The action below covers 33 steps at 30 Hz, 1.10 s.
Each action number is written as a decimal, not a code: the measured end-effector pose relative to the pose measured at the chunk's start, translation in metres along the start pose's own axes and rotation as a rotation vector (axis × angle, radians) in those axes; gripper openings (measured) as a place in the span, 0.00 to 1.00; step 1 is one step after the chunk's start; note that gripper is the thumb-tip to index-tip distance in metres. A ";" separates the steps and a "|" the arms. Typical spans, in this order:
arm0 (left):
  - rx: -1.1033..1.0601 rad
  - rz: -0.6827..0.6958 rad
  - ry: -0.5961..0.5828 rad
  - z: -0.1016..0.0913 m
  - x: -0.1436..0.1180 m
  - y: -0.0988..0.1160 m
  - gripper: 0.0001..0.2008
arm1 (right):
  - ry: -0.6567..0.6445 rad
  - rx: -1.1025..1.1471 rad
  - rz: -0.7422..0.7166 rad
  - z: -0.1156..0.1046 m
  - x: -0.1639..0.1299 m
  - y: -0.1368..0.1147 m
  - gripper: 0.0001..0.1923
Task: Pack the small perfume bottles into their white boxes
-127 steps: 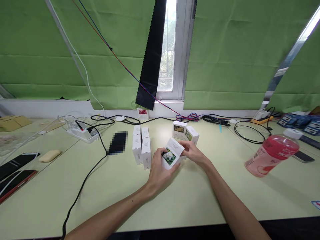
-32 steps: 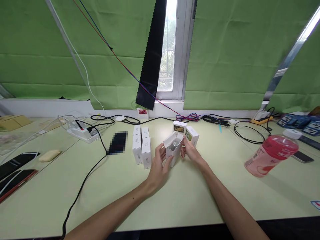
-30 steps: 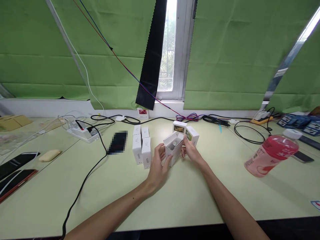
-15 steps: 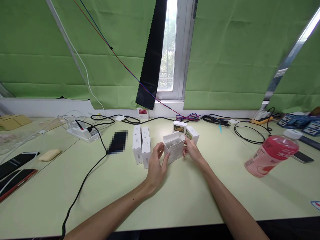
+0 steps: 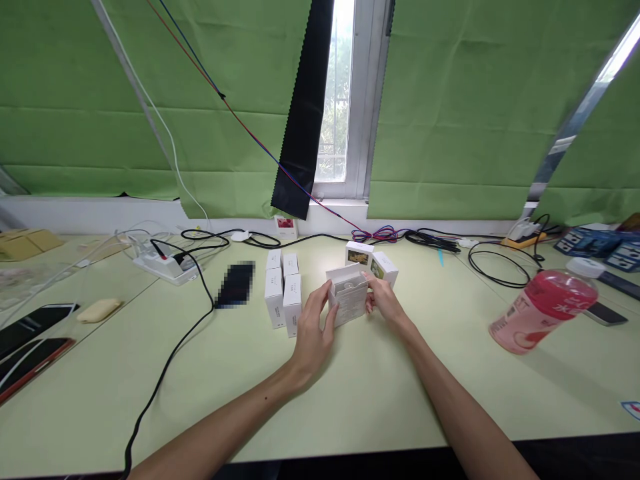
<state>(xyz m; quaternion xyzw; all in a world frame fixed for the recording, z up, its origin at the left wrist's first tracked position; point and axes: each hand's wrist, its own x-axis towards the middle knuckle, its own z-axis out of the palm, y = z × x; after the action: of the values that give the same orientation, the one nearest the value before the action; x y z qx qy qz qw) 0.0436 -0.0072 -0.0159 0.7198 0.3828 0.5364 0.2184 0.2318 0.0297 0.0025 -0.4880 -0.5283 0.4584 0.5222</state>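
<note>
White box [image 5: 349,301], top flap up, gripped between left hand [image 5: 313,331] and right hand [image 5: 384,303].

- a makeshift work or recording room – green cloth [image 5: 475,113] draped over the window (daylight shows through)
- power strip [image 5: 163,265], cables [image 5: 430,240], phones [image 5: 35,323] on a pale desk [image 5: 380,393]

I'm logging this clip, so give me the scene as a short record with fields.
left hand: grips the left side of an open box
right hand: on the box's right side
box state: top flap up
left of it: four white boxes in a block
behind it: two picture boxes
right: pink bottle on the table
</note>
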 end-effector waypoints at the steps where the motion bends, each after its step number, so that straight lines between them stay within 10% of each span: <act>1: 0.004 0.002 0.000 0.000 0.000 0.000 0.21 | 0.000 0.000 -0.002 0.000 0.000 0.000 0.27; 33: 0.171 0.202 0.033 -0.002 0.001 0.003 0.25 | 0.087 0.014 -0.064 -0.001 -0.003 0.002 0.23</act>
<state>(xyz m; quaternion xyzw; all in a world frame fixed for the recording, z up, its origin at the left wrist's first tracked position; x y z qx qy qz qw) 0.0432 -0.0088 -0.0123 0.7617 0.3563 0.5329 0.0945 0.2331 0.0268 0.0003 -0.4868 -0.5172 0.4235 0.5623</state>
